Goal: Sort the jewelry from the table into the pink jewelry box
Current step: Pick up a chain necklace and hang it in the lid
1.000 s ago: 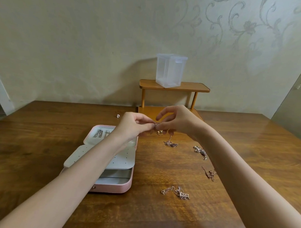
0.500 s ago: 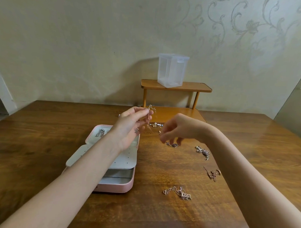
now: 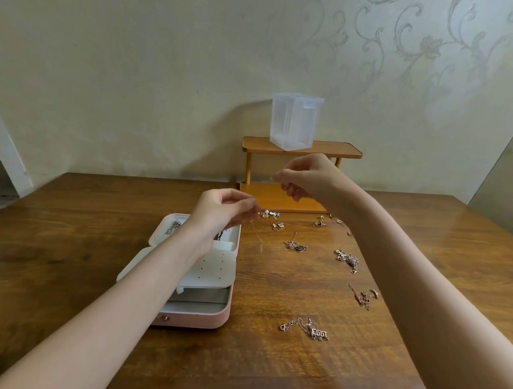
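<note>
Jewelry is mostly not yet sorted: the pink box point(image 3: 197, 317) sits open on the table point(image 3: 73, 246) with its white perforated tray point(image 3: 215, 268) swung out, and only a few chains point(image 3: 172, 227) show in the far compartment. Left on the wood to its right are a nameplate necklace point(image 3: 305, 330), three bunched chains point(image 3: 363, 297) nearer the right forearm, and a scatter of earrings point(image 3: 269, 214) by the foot of the small shelf point(image 3: 302, 146) — so I judge the job barely begun. Both hands are raised above the table between box and shelf. The left hand point(image 3: 222, 212) hovers over the box's far end, fingertips pinched together; the right hand point(image 3: 305, 177) is higher and farther back, fingers curled in a pinch too. A thin chain point(image 3: 258, 238), faint and blurred, seems strung between them and trails below the left fingertips — each hand apparently grips one end, though the strand is almost too fine to make out.
</note>
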`<state>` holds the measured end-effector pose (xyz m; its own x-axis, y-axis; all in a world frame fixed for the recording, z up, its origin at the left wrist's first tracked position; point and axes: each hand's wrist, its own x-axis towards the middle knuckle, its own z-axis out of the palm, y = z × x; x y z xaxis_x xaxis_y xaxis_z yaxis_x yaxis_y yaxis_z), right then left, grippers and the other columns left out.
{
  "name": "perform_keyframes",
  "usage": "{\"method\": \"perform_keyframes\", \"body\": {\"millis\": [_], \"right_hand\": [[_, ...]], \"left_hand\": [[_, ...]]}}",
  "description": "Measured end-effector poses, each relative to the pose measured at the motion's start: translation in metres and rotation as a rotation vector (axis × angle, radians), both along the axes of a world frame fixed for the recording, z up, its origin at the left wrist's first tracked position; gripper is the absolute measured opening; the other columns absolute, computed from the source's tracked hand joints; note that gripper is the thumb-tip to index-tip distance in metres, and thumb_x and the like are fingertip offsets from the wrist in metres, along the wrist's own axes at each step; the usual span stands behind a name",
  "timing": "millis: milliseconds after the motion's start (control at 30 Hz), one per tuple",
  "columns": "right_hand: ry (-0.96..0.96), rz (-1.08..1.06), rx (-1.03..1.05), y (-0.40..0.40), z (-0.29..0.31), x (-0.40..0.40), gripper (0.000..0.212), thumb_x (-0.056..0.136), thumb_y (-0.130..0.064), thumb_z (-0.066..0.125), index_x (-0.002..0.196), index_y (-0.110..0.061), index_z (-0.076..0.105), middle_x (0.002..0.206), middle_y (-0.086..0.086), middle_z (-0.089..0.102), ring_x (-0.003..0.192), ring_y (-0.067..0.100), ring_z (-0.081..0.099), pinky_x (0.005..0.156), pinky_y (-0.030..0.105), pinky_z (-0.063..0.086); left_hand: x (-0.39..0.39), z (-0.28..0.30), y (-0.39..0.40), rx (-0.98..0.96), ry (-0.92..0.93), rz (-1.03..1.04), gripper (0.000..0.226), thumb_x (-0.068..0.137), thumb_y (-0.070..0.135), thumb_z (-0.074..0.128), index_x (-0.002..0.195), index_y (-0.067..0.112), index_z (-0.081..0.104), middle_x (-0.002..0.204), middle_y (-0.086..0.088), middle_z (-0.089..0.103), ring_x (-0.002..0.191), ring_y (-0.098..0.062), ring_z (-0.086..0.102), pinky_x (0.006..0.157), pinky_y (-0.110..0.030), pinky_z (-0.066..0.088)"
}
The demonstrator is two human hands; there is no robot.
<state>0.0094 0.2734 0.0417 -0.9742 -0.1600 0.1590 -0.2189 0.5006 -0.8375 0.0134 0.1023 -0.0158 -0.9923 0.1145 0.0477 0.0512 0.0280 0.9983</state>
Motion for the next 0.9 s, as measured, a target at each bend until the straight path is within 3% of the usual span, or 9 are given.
{"method": "perform_keyframes", "body": {"millis": [133, 267, 333, 433, 533, 633, 733, 800, 900], "right_hand": [[-0.038, -0.1, -0.051, 0.009, 0.003, -0.003, 0.014, 0.087, -0.011, 0.059, 0.077, -0.003, 0.063, 0.064, 0.005, 0.057, 0.052, 0.01, 0.049, 0.047, 0.017, 0.043], [0.192, -0.324, -0.36, 0.008, 0.012, -0.007, 0.006, 0.085, -0.009, 0.057, 0.084, -0.004, 0.06, 0.062, 0.003, 0.06, 0.048, 0.009, 0.048, 0.044, 0.016, 0.039], [0.256, -0.312, -0.415, 0.002, 0.017, -0.007, 0.003, 0.086, -0.009, 0.057, 0.086, -0.006, 0.059, 0.061, 0.002, 0.06, 0.047, 0.007, 0.048, 0.044, 0.017, 0.039], [0.322, -0.27, -0.461, -0.007, 0.023, -0.005, 0.005, 0.089, -0.009, 0.055, 0.086, -0.006, 0.059, 0.061, 0.001, 0.059, 0.044, 0.005, 0.047, 0.044, 0.017, 0.038], [0.392, -0.292, -0.55, -0.009, 0.028, -0.003, 0.007, 0.09, -0.008, 0.053, 0.084, -0.008, 0.057, 0.061, 0.001, 0.056, 0.042, 0.005, 0.045, 0.042, 0.017, 0.036], [0.354, -0.387, -0.672, 0.002, 0.025, -0.005, 0.012, 0.088, -0.007, 0.052, 0.077, -0.014, 0.052, 0.058, 0.001, 0.054, 0.043, 0.008, 0.045, 0.041, 0.019, 0.035], [0.204, -0.48, -0.54, 0.02, 0.005, -0.008, 0.015, 0.086, -0.006, 0.053, 0.072, -0.01, 0.051, 0.059, 0.006, 0.058, 0.045, 0.013, 0.05, 0.039, 0.02, 0.04], [0.003, -0.412, -0.356, 0.029, -0.013, -0.009, 0.013, 0.089, -0.008, 0.054, 0.077, -0.005, 0.054, 0.065, 0.011, 0.061, 0.048, 0.015, 0.055, 0.04, 0.019, 0.047], [-0.325, -0.161, 0.019, 0.03, -0.035, -0.009, 0.009, 0.089, -0.01, 0.058, 0.09, -0.001, 0.059, 0.075, 0.011, 0.068, 0.057, 0.015, 0.063, 0.05, 0.02, 0.053]], "left_hand": [[0.0, -0.006, -0.007, -0.088, 0.006, 0.045, 0.005, 0.086, 0.007, 0.063, 0.091, 0.008, 0.066, 0.083, -0.007, 0.072, 0.07, -0.011, 0.07, 0.063, -0.015, 0.053], [-0.003, -0.008, -0.006, -0.654, 0.187, 0.084, 0.002, 0.085, 0.014, 0.065, 0.084, 0.016, 0.064, 0.079, 0.002, 0.068, 0.067, -0.004, 0.064, 0.059, -0.018, 0.043], [-0.006, -0.007, -0.003, -0.707, 0.137, 0.04, 0.003, 0.086, 0.019, 0.064, 0.087, 0.017, 0.066, 0.085, 0.005, 0.062, 0.076, -0.004, 0.056, 0.065, -0.021, 0.043], [-0.008, -0.002, 0.001, -0.508, -0.096, -0.017, 0.009, 0.088, 0.019, 0.062, 0.093, 0.012, 0.064, 0.098, 0.002, 0.054, 0.096, -0.013, 0.05, 0.079, -0.028, 0.048], [-0.009, -0.001, -0.004, -0.311, -0.245, -0.012, 0.009, 0.089, 0.017, 0.061, 0.093, 0.01, 0.063, 0.103, -0.003, 0.057, 0.101, -0.017, 0.054, 0.083, -0.03, 0.049], [-0.01, 0.005, -0.014, 0.297, -0.351, -0.083, 0.009, 0.089, 0.017, 0.059, 0.088, 0.01, 0.064, 0.095, -0.008, 0.067, 0.088, -0.018, 0.064, 0.078, -0.032, 0.053], [-0.015, 0.014, -0.023, 0.732, -0.326, 0.015, 0.013, 0.092, 0.015, 0.054, 0.082, 0.01, 0.06, 0.071, -0.003, 0.062, 0.063, -0.012, 0.06, 0.056, -0.022, 0.055], [-0.017, 0.02, -0.025, 0.62, -0.207, 0.11, 0.012, 0.091, 0.012, 0.055, 0.082, 0.01, 0.061, 0.07, -0.001, 0.057, 0.061, -0.01, 0.055, 0.05, -0.017, 0.05], [-0.02, 0.03, -0.021, 0.212, 0.072, 0.171, 0.009, 0.091, 0.011, 0.057, 0.086, 0.013, 0.065, 0.073, 0.001, 0.057, 0.065, -0.008, 0.054, 0.053, -0.014, 0.048]]}}
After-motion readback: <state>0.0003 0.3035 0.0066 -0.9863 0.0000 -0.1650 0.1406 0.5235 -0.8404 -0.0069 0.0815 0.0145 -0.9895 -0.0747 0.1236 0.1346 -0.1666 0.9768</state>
